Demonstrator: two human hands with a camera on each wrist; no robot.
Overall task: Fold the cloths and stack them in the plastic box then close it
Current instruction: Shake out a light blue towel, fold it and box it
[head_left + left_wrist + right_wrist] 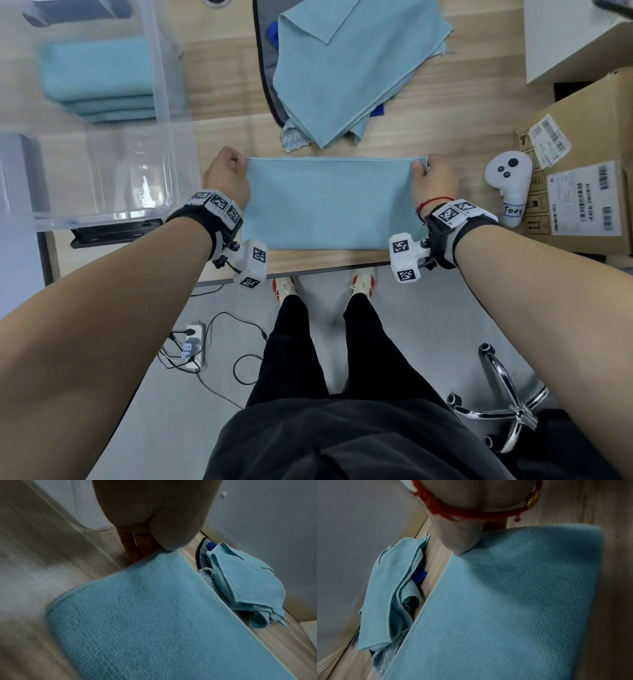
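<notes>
A light blue cloth (pixel 334 202) lies folded in half on the wooden table near its front edge. My left hand (pixel 227 173) pinches its far left corner, and my right hand (pixel 431 174) pinches its far right corner. The same cloth (pixel 154 615) fills the left wrist view, with my thumb on its corner. It (pixel 513 601) also fills the right wrist view. A heap of unfolded blue cloths (pixel 349 72) lies further back. The clear plastic box (pixel 161 102) stands at the left with several folded blue cloths (pixel 99 78) stacked inside.
The box's clear lid (pixel 102 178) lies flat in front of the box. A white controller (pixel 510 185) and a cardboard box (pixel 582 164) sit at the right. A dark-rimmed grey bag (pixel 263 68) lies under the cloth heap. A chair base (pixel 507 401) stands on the floor.
</notes>
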